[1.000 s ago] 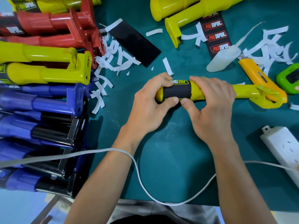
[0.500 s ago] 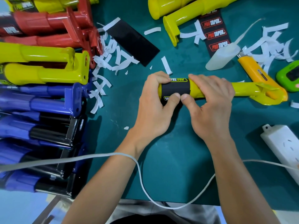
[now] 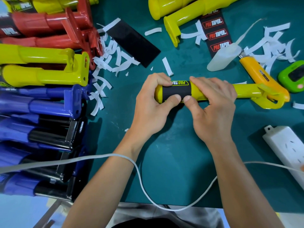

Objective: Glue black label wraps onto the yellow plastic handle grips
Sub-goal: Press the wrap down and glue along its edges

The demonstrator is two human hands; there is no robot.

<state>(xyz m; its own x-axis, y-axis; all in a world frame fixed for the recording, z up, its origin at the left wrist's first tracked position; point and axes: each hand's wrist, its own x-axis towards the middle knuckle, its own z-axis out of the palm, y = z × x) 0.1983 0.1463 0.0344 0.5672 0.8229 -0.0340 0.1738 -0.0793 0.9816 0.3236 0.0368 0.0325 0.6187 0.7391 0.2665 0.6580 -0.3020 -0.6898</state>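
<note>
A yellow handle grip (image 3: 245,92) lies sideways on the green mat (image 3: 172,162), its thick end to the left. A black label wrap (image 3: 176,91) with yellow lettering goes round that thick end. My left hand (image 3: 153,109) grips the thick end, fingers curled over the top and thumb pressing the label's lower edge. My right hand (image 3: 212,104) grips the handle just right of the label, thumb tip beside the left thumb. A loose black label sheet (image 3: 133,43) and a black strip of red-lettered labels (image 3: 217,35) lie further back.
Finished red, yellow and blue handles (image 3: 41,89) are stacked along the left. Two more yellow handles (image 3: 184,12) lie at the top. White backing scraps (image 3: 111,63), a yellow utility knife (image 3: 261,76), a green device (image 3: 292,76), a white power strip (image 3: 286,145) and a white cable (image 3: 139,175) surround the work.
The handle has turned slightly between my hands, and both thumbs have slid along the label's lower edge. The view has shifted a little.
</note>
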